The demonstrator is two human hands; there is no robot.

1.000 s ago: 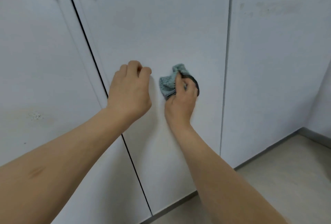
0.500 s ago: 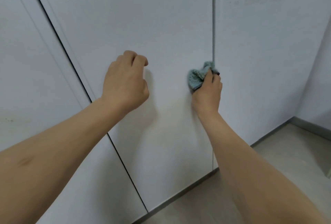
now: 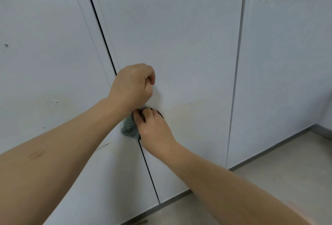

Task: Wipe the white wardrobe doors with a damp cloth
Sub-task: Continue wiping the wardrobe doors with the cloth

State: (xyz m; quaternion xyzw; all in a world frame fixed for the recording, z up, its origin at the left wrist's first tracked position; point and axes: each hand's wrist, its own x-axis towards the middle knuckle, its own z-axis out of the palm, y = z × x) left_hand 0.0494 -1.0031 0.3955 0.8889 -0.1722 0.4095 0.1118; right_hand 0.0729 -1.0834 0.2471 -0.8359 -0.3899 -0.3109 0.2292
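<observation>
Three white wardrobe doors fill the view: a left door (image 3: 41, 66), a middle door (image 3: 179, 41) and a right door (image 3: 283, 63). My right hand (image 3: 154, 131) is shut on a crumpled grey-green cloth (image 3: 129, 127) and presses it against the middle door's lower left edge, on the dark gap between doors. My left hand (image 3: 133, 84) is a closed fist with nothing in it, resting against the middle door just above the cloth. Part of the cloth is hidden under my left wrist and right fingers.
The left door carries a speckled stain (image 3: 52, 100) and a dark dot (image 3: 6, 45). A faint yellowish smear (image 3: 190, 106) marks the middle door to the right of my hands. A beige floor (image 3: 269, 179) runs along the door bottoms, with a grey skirting (image 3: 321, 131) at right.
My right hand has swept the cloth from the middle door's right edge down and left to its left edge, under my left hand. The camera view has shifted right and down.
</observation>
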